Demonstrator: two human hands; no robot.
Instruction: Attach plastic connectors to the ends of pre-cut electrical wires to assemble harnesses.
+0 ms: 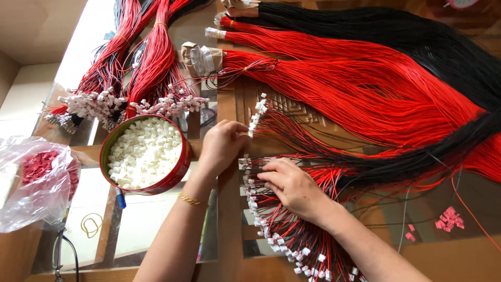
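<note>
The left hand [223,143] pinched a small white connector [251,131] at its fingertips, just right of the round tin of white connectors [144,154]. The right hand [290,187] lay flat, fingers spread, on the fanned red and black wires [282,230] below it.

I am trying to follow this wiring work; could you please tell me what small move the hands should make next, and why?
Probably the left hand should reach to the round red tin of white plastic connectors for another piece: its fingertips pinch a connector at a wire end, while the right hand presses the fanned red-and-black wires.
</note>
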